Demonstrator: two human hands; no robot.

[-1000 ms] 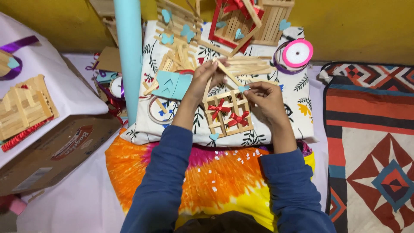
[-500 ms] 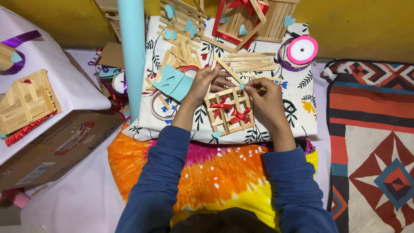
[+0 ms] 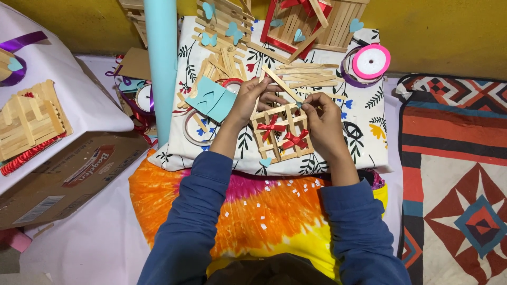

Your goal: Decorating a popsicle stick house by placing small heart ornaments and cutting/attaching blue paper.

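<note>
Two hands on one lattice: your left hand (image 3: 252, 97) rests curled, gripping nothing, on the upper left edge of the light, brittle craft-stick grid (image 3: 282, 132) with red bows on the floral cloth (image 3: 359, 126), best held by its outer sticks, while your right hand (image 3: 323, 116) pinches a small blue piece (image 3: 299, 104) at its top edge.

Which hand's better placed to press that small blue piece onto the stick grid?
Right, probably. The right hand pinches the small blue piece at the stick grid's top edge; the left hand only steadies the far corner.
</note>
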